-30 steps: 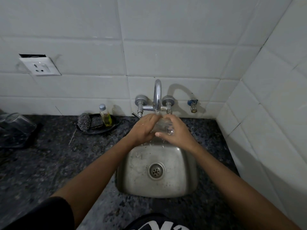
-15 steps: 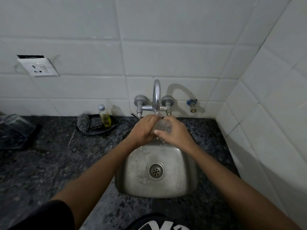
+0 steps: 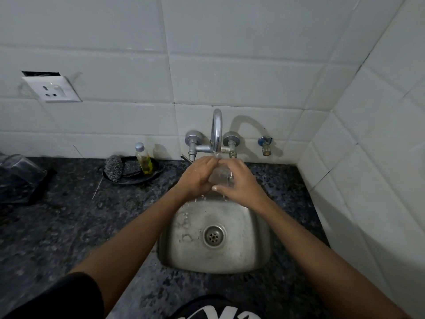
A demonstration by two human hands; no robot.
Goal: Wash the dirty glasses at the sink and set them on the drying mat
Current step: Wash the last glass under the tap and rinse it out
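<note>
You have the glass (image 3: 221,178) under the tap (image 3: 216,132) over the sink (image 3: 257,254), left hand (image 3: 198,177) and right hand (image 3: 240,184) fingers curled round it so running water rinses it.

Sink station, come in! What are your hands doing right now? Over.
Left hand and right hand both gripping glass under running tap. Over sink. Nothing blocking.

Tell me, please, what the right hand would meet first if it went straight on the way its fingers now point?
The right hand already grips the glass; beyond it, the left hand comes next, though depth is hard to judge.
</note>
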